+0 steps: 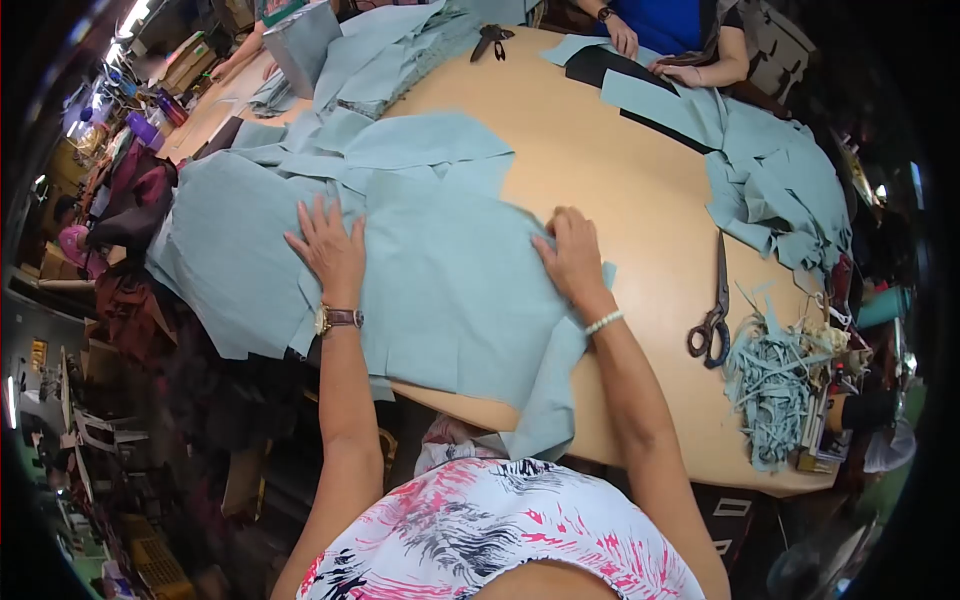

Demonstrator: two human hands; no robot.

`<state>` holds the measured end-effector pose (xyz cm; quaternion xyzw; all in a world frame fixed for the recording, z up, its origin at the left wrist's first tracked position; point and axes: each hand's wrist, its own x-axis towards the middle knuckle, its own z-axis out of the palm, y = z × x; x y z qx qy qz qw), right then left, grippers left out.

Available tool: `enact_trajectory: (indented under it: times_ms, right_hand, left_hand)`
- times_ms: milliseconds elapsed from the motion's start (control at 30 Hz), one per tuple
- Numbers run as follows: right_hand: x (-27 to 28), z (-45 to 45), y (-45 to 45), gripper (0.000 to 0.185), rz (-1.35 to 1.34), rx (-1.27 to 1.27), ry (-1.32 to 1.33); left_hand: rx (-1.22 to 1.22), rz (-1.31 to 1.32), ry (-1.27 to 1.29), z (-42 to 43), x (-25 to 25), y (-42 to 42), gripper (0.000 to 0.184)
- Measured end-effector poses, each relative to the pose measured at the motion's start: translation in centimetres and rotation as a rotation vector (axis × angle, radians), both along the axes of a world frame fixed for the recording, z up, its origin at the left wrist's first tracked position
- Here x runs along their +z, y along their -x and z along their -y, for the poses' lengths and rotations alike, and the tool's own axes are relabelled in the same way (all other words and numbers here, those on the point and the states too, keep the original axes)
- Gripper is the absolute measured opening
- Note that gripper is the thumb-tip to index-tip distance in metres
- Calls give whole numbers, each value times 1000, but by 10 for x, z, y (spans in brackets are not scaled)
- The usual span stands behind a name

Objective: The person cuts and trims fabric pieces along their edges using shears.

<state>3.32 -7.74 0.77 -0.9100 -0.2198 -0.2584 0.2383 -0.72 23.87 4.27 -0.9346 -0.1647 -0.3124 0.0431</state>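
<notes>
A light blue-green fabric piece (450, 290) lies across the table in front of me, one corner hanging over the near edge. My left hand (332, 250) presses flat on its left side with the fingers spread. At the right edge of the same piece, my right hand (575, 255) has its fingers curled, with the thumb close to them at the cloth's edge. To the left, more fabric panels (235, 245) of the same colour overlap, and others lie behind.
Large scissors (715, 310) lie at the right, beside a heap of fabric scraps (770, 390). Small dark snips (492, 42) are at the back. Across the table (640, 230) a person's hands (680, 72) handle fabric over black material. A fabric stack (385, 60) stands at the back left.
</notes>
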Motion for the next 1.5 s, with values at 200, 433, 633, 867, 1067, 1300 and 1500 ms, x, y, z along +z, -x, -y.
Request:
enact_trajectory:
  times_ms: [200,433,633,867,1067,1300,1500]
  right_hand:
    - [15,5,11,16,-39,107,-199]
    - [102,-78,99,14,-174,784,-382]
    - [187,-112,158,20,110,1209,-502]
    - [127,-49,105,49,-133,470,-596]
    - [44,18,82,28,-336,-99,-428]
    - [26,54,78,25,-534,-184,-535]
    - [47,108,112,25,-677,-321,-498]
  left_hand:
    - [-113,321,369,1,6,4,21]
    - [182,755,127,-115,103,141,28]
    - [154,850,-263,-126,258,133,18]
    - [-590,590,-640,-4,242,-112,13]
    - [-822,345,-278,119,67,-232,21]
    - [-910,-259,-9,182,-17,-152,57]
    - [-888,-364,53,172,-50,-142,57]
